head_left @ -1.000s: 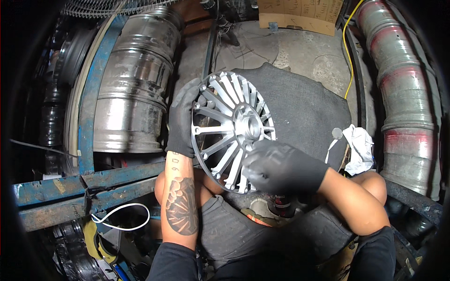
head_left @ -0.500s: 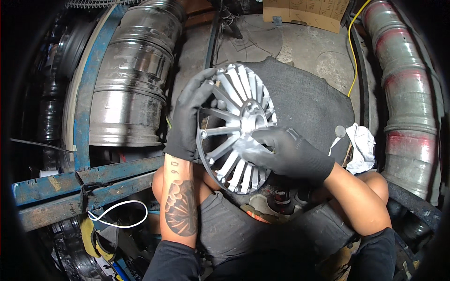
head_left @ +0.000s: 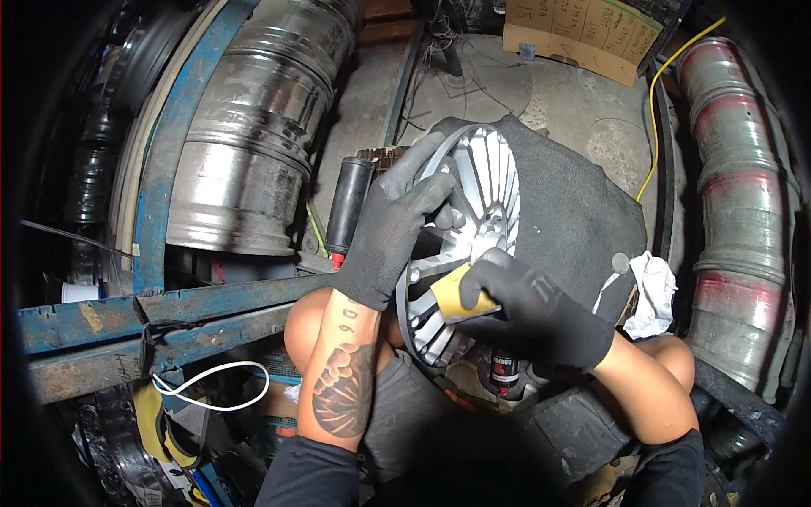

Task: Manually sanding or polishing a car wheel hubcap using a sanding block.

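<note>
A silver many-spoked wheel cover (head_left: 498, 169) stands tilted on edge in front of me, its spoked face turned to the right. My left hand (head_left: 380, 237), in a black glove, grips its left side, with fingers hooked over the rim and spokes. In my right hand (head_left: 545, 308), also gloved in black, a folded piece of yellow sandpaper (head_left: 456, 291) is pinched. The sandpaper lies against the lower spokes, and the hand partly hides the hub and the lower right of the cover. Beneath the cover, a grey mat (head_left: 583, 194) is spread.
Shiny wheel rims (head_left: 236, 186) are stacked at left behind a blue metal frame (head_left: 211, 296); red-marked rims (head_left: 735, 211) line the right. A black bottle (head_left: 346, 203) with a red tip is beside my left hand, another bottle (head_left: 504, 369) between my legs. A white cloth (head_left: 655, 296) lies right.
The wheel cover has turned more edge-on and shifted right in view with my left hand. My right hand has moved lower, and the yellow sandpaper now shows. The black bottle at left has come into sight.
</note>
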Demonstrator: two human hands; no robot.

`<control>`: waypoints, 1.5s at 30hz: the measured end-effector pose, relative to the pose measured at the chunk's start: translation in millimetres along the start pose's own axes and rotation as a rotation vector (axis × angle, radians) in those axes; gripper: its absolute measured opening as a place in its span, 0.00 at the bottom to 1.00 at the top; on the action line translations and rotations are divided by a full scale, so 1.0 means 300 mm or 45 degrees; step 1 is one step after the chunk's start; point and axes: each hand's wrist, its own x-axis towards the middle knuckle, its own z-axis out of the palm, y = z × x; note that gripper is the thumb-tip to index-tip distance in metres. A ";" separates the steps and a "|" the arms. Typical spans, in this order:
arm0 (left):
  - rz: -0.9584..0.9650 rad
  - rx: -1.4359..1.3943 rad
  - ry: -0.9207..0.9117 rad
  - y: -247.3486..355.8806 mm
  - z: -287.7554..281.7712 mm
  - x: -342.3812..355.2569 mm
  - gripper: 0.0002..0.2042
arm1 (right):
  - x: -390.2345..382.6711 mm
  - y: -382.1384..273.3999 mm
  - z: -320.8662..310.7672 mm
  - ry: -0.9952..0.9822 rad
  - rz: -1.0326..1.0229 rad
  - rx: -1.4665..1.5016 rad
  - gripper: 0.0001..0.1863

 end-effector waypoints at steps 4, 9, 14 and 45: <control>0.063 0.103 0.031 -0.009 0.000 -0.005 0.32 | -0.012 0.009 0.050 -0.037 -0.057 -0.140 0.15; 0.049 0.059 0.004 -0.026 -0.003 0.002 0.31 | -0.043 0.046 0.065 -0.035 -0.216 -0.489 0.19; 0.086 0.160 0.056 -0.014 0.024 -0.013 0.27 | -0.013 -0.034 0.041 -0.309 0.032 -0.694 0.24; 0.070 0.158 -0.010 -0.020 0.001 0.015 0.27 | -0.040 0.027 0.110 -0.089 -0.121 -0.439 0.31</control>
